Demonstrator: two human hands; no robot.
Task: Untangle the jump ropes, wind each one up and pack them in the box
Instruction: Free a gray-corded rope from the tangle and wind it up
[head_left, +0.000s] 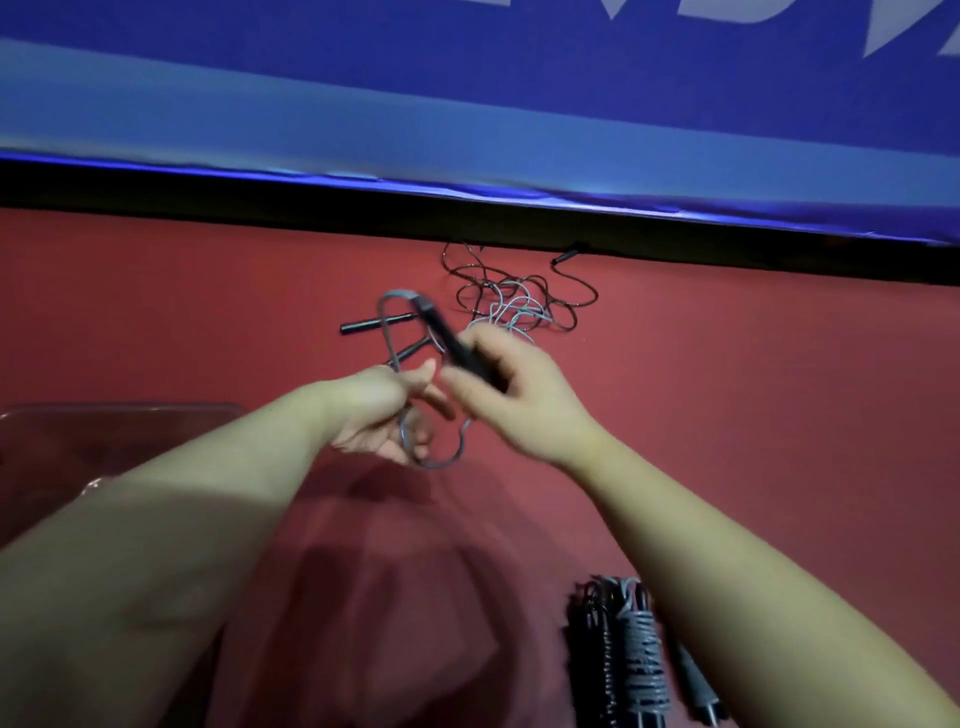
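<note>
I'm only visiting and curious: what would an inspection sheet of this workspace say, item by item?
Surface: red surface, dimly lit.
Job's things: tangle of black and grey ropes at the far edge; two loose handles beside it; wound ropes near right; clear box at left.
Clutter: nothing seen.
Hands: left hand holds loops of grey rope; right hand grips a black handle.
Cables: nothing seen besides the ropes.
Surroundings: blue banner above a black strip.
</note>
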